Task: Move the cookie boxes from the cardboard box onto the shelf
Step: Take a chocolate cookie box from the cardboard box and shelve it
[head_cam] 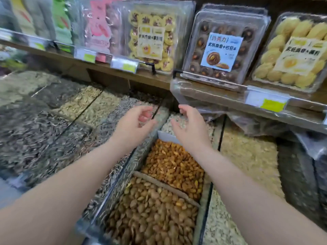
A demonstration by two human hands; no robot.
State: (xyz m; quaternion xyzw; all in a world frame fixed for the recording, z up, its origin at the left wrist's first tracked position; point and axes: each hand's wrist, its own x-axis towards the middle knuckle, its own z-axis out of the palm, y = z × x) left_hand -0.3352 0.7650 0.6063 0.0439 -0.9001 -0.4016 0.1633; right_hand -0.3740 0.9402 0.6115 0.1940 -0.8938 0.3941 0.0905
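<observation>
Both hands are stretched forward side by side with a gap between them, and neither holds anything. The left hand (134,121) has its fingers loosely curled inward, palm turned toward the other hand. The right hand (190,129) is spread wider, its fingers relaxed and slightly bent, thumb pointing toward the left hand. Above and beyond the right hand, the chocolate cookie box (224,48) leans back on the shelf (159,80). It is clear plastic with a white-and-blue label, and the edge of a second clear lid shows behind it. Farther out to the right of that hand stands the pale cookie box (292,52), also tilted back. Above and beyond the left hand is the jam cookie box (152,38), with a pink packet (99,27) to its left. A price tag (265,101) hangs on the shelf's front edge, up and to the right of the right hand. Open bins lie below the hands. White seeds (168,126) sit just under the right fingers and orange-brown nuts (173,167) beneath the right wrist. Almonds (152,214) fill the bin between the two forearms. Striped sunflower seeds (44,135) lie to the left of the left hand. Motion blur makes most of the label print unreadable.
</observation>
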